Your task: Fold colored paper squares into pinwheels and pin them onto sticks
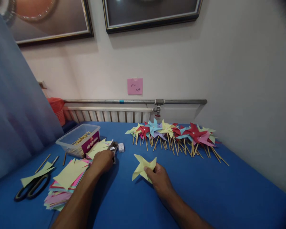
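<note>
A pale yellow paper pinwheel [141, 168], its corners folded to the middle, is pinched between the thumb and fingers of my right hand [159, 178] above the blue tabletop. My left hand [103, 161] reaches over to a small box [114, 148] of little pins or tacks, its fingertips at the box and partly hidden. Beside my left forearm lies a tall stack of coloured paper squares [69, 178] with slits at the corners. More pale yellow paper [98, 148] lies just behind my left hand. A small white box [121, 147] sits right of the pin box.
Finished pinwheels on sticks [167, 128] lie in a row at the back right. A clear plastic tub [64, 142] holds wooden sticks. Black-handled scissors [39, 187] lie at left under a paper scrap [37, 175]. A radiator [109, 115] and pipe run along the wall.
</note>
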`<move>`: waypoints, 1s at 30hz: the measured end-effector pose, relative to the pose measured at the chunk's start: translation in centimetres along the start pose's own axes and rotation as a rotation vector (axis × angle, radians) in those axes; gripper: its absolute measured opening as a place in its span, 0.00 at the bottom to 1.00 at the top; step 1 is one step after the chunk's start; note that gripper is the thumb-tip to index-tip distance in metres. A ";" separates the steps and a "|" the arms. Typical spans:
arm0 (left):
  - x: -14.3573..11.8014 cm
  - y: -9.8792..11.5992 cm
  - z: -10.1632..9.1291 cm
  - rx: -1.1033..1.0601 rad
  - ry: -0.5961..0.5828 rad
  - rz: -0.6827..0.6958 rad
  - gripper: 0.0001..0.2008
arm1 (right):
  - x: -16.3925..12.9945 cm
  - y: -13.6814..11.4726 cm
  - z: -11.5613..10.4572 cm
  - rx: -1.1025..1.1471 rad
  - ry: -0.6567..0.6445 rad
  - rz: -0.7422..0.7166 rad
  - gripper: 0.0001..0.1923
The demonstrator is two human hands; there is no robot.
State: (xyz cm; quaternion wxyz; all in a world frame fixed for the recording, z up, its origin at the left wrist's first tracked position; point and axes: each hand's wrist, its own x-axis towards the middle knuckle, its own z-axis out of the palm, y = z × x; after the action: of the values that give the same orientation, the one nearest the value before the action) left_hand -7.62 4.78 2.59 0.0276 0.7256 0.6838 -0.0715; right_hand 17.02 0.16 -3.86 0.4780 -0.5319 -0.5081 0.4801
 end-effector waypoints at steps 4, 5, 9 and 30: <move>-0.1 0.1 0.0 0.006 0.005 0.000 0.14 | 0.0 0.0 0.0 -0.004 -0.002 -0.003 0.20; -0.1 0.1 0.0 0.008 0.005 -0.001 0.14 | -0.1 -0.1 0.0 0.000 -0.009 -0.002 0.20; -0.1 0.3 0.1 0.024 0.010 -0.008 0.16 | -0.1 -0.2 0.1 0.026 -0.017 -0.002 0.20; 0.0 0.3 -0.1 -0.055 0.026 -0.012 0.14 | -0.1 -0.3 0.1 -0.012 0.010 -0.009 0.19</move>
State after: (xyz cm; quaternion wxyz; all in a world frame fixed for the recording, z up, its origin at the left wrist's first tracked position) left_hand -7.31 4.75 2.65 0.0383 0.7212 0.6903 -0.0433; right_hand 16.92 0.07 -3.56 0.4795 -0.5346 -0.5111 0.4723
